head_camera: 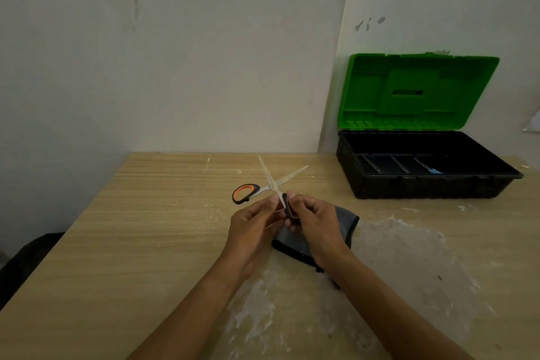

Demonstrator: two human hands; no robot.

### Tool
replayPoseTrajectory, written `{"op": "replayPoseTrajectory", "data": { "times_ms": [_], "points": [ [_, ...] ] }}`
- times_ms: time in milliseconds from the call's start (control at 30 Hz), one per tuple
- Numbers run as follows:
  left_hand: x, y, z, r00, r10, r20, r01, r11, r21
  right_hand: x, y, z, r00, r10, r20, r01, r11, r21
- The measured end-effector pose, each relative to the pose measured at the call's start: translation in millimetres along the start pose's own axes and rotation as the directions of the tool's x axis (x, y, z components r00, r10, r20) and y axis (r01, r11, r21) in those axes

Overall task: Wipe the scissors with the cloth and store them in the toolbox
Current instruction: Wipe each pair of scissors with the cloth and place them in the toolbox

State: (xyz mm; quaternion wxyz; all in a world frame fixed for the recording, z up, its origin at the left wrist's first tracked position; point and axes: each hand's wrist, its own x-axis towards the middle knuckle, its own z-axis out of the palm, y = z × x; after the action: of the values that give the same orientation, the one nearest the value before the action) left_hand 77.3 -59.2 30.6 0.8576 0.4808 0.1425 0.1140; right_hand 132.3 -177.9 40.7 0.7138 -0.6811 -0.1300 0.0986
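Observation:
The scissors (pixel 273 184) have black and orange handles and dusty, pale blades spread wide apart, pointing away from me above the table. One handle loop sticks out to the left at mid-table. My right hand (pixel 314 221) grips the other handle loop. My left hand (pixel 252 223) pinches the scissors just below the pivot. A dark grey cloth (pixel 342 225) lies flat on the table under my right hand, mostly hidden by it. The toolbox (pixel 426 181) stands at the far right, black base, green lid (pixel 415 90) raised against the wall.
The wooden table (pixel 131 228) carries white powdery smears around and in front of the cloth. The toolbox base shows several dividers inside. A wall rises just behind the table. A dark object (pixel 26 260) sits beyond the table's left edge.

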Motion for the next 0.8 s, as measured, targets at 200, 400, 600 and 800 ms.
{"op": "replayPoseTrajectory", "data": {
  "times_ms": [200,400,600,800],
  "points": [
    [-1.0,2.3,1.4,0.996,-0.005,-0.088,0.008,0.999,0.033,-0.9,3.1,-1.7,0.994,-0.059,0.097,0.078,0.976,-0.204],
    [7.5,9.5,-8.9,0.976,0.011,-0.219,0.016,0.993,0.118,38.2,-18.9,-100.8,0.987,-0.153,-0.052,-0.007,0.279,-0.960],
    [11.1,3.8,-7.5,0.968,0.081,-0.238,-0.016,0.965,0.263,47.9,-11.0,-117.2,0.938,0.347,-0.022,-0.088,0.176,-0.980],
    [14.2,21.7,-15.1,0.952,0.147,-0.268,-0.053,0.943,0.328,43.6,-41.2,-113.8,0.942,-0.302,0.149,0.279,0.454,-0.846]
  ]
}}
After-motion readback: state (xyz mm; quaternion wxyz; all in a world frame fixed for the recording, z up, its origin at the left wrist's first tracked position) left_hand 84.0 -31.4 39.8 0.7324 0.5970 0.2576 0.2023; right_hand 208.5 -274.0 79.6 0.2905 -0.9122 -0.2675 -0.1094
